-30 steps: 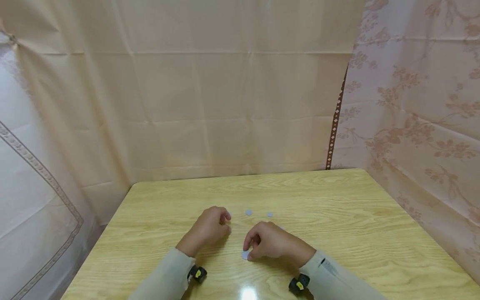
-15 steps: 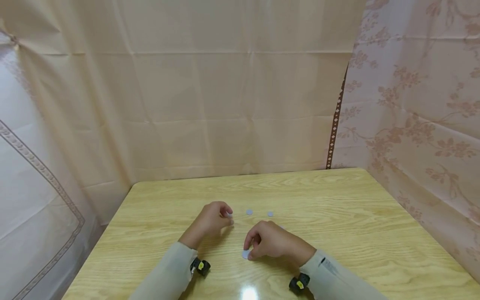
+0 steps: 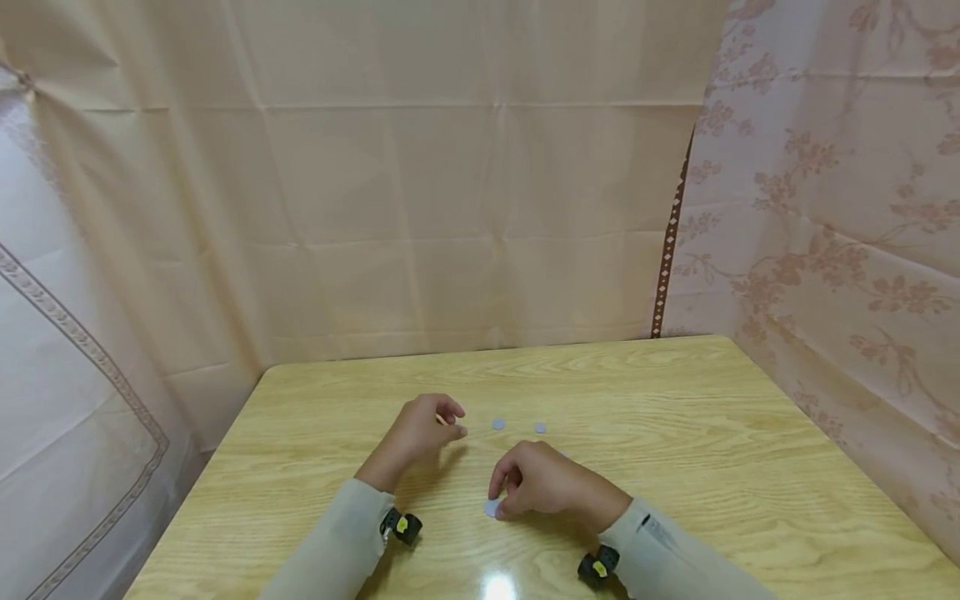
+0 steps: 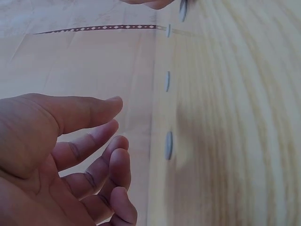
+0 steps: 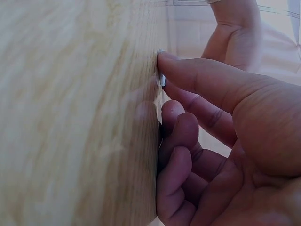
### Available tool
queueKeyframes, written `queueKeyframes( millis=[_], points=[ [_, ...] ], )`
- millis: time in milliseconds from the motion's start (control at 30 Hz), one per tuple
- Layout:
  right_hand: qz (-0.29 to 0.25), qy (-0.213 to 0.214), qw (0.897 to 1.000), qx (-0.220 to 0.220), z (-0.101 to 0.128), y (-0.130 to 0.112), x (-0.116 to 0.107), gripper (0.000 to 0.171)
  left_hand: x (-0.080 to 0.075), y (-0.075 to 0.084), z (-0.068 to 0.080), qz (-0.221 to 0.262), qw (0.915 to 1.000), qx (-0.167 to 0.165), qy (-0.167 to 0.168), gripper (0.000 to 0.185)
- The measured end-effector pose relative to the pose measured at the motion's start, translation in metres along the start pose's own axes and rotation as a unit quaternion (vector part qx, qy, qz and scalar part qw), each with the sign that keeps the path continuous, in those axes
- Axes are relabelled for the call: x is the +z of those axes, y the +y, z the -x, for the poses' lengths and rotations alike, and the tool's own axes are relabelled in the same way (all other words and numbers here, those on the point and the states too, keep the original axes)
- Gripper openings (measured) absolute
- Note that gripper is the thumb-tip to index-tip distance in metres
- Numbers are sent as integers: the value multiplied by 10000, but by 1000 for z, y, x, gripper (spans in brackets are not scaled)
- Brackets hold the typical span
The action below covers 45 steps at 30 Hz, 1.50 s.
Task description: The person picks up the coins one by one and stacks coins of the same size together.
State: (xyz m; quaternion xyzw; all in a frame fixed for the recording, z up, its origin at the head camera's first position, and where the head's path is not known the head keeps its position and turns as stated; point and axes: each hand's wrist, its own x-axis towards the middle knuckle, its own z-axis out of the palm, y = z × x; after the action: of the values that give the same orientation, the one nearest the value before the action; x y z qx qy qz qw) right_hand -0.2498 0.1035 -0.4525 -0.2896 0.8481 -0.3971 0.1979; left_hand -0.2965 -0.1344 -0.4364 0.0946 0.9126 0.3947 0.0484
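Several small flat grey discs lie on a light wooden table (image 3: 675, 433). My left hand (image 3: 420, 433) hovers just above the table with its fingers loosely curled and empty (image 4: 70, 155). One disc (image 4: 168, 145) lies on the wood just off its fingertips. Two more discs (image 3: 498, 424) (image 3: 540, 427) lie in a row to the right. My right hand (image 3: 540, 487) rests on the table with its fingers curled under. Its thumb tip presses on the edge of another disc (image 3: 491, 507) (image 5: 162, 77). A further disc is mostly hidden behind this hand.
Beige curtains (image 3: 450, 208) close off the back of the table, and a flowered one (image 3: 825, 233) the right side. The table's left edge (image 3: 202, 492) drops off to a pale cloth. Black wrist cameras (image 3: 401, 527) (image 3: 597, 568) sit under both sleeves.
My left hand has lifted slightly and moved away from me, off the disc that was at its fingertips. The right hand has stayed on its disc.
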Motion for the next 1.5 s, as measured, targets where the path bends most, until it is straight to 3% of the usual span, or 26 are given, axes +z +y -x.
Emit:
queueKeyframes(
  millis=[233,633,1000,1500],
  points=[
    [96,28,9999,-16,0,2,-2,12,-2,0,-2,36,9999,-106,84,20],
    [119,80,9999,-30,0,4,-3,13,-1,-13,-1,261,9994,-147,-159,25],
    [154,130,9998,-54,2,3,-3,13,-1,-16,-1,-200,9989,-126,-399,32],
    [180,121,9997,-59,1,4,-4,12,4,-18,-3,-343,9988,-194,-306,30]
  ],
)
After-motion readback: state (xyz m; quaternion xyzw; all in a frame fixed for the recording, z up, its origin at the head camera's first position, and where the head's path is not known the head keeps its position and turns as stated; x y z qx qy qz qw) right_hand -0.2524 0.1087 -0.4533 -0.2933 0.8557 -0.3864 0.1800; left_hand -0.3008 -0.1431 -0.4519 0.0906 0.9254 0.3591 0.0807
